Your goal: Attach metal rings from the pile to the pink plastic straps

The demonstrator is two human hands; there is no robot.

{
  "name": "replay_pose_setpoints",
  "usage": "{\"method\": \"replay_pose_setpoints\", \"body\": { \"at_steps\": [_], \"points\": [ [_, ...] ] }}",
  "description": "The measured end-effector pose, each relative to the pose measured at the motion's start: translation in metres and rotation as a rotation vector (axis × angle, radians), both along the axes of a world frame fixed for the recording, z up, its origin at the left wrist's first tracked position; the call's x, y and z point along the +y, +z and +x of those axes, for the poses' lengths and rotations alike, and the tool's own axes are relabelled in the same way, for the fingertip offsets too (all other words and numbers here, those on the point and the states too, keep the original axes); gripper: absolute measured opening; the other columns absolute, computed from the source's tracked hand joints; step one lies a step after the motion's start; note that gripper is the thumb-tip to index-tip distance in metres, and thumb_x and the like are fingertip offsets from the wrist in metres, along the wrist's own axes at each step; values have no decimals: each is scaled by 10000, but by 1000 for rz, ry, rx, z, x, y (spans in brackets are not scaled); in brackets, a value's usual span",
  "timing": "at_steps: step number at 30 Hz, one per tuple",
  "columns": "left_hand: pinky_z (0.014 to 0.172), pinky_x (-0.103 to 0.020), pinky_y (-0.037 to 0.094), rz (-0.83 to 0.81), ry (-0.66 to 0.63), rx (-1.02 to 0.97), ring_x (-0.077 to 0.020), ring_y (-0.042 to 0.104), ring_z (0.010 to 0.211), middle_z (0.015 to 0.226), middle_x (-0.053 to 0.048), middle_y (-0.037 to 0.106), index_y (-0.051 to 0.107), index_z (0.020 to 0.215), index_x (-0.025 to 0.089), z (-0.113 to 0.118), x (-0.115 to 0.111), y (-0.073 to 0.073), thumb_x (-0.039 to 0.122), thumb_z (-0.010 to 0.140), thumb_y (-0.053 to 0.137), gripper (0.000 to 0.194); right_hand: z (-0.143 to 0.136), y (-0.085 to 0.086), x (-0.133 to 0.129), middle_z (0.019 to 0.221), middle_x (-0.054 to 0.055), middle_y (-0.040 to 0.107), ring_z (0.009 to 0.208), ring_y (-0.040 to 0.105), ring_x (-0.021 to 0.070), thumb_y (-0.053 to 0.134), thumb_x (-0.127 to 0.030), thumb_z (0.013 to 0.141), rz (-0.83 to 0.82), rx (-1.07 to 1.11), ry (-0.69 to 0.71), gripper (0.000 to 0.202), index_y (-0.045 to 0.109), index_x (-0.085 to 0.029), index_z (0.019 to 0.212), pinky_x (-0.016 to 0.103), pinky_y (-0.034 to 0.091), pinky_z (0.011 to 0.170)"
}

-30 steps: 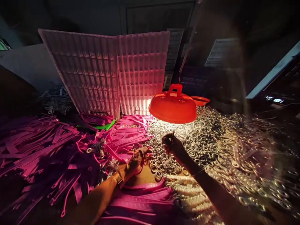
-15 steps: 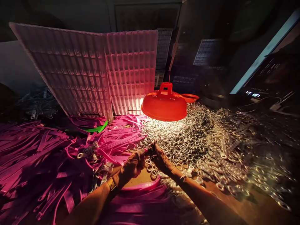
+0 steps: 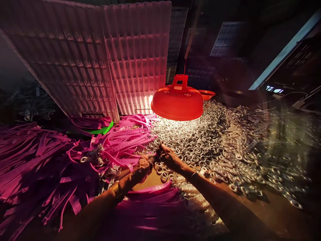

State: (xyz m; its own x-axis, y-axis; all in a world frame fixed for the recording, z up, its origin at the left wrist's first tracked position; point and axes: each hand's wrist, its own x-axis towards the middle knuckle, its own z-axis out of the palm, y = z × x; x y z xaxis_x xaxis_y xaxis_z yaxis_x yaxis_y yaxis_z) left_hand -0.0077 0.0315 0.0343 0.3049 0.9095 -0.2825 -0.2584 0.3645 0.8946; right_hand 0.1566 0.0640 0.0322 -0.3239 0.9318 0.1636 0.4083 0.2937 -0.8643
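Huge heap of metal rings (image 3: pixel 225 140) still loose on the surface, big pile of pink straps (image 3: pixel 50 160) too. Left hand (image 3: pixel 142 165) and right hand (image 3: pixel 168 157) pinched together on one strap end, ring probably between fingertips, hard to tell.

My desk (image 3: pixel 276 207) sits in a dark room, lit only by a low orange lamp (image 3: pixel 177 103), with pale ribbed panels (image 3: pixel 100 63) leaning behind.

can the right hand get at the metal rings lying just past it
Probably yes: the right hand sits at the edge of the ring pile, nothing lies between them, and the orange lamp hangs above and farther back.
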Motion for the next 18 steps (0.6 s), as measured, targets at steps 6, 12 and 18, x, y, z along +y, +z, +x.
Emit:
{"method": "replay_pose_setpoints", "body": {
  "at_steps": [6,12,18],
  "points": [
    [345,-200,112,-11,-107,142,-19,218,317,375,82,350,473,499,167,15,0,43,358,585,682,296,14,44,-37,603,-29,538,441,405,72,448,-346,869,64,-161,168,277,459,-174,1086,185,262,420],
    [378,-215,145,30,-444,321,-42,259,379,407,68,367,636,616,122,0,-45,85,400,703,615,292,24,56,-121,588,-12,565,439,423,84,526,-305,832,130,-382,139,292,477,-178,1091,213,185,430],
    [468,-206,257,-9,-567,228,-62,357,506,533,23,490,660,662,111,0,-89,66,478,758,590,386,29,54,-174,711,69,630,533,533,145,495,-247,859,137,-473,122,137,523,-168,967,234,251,434]
  ]
}}
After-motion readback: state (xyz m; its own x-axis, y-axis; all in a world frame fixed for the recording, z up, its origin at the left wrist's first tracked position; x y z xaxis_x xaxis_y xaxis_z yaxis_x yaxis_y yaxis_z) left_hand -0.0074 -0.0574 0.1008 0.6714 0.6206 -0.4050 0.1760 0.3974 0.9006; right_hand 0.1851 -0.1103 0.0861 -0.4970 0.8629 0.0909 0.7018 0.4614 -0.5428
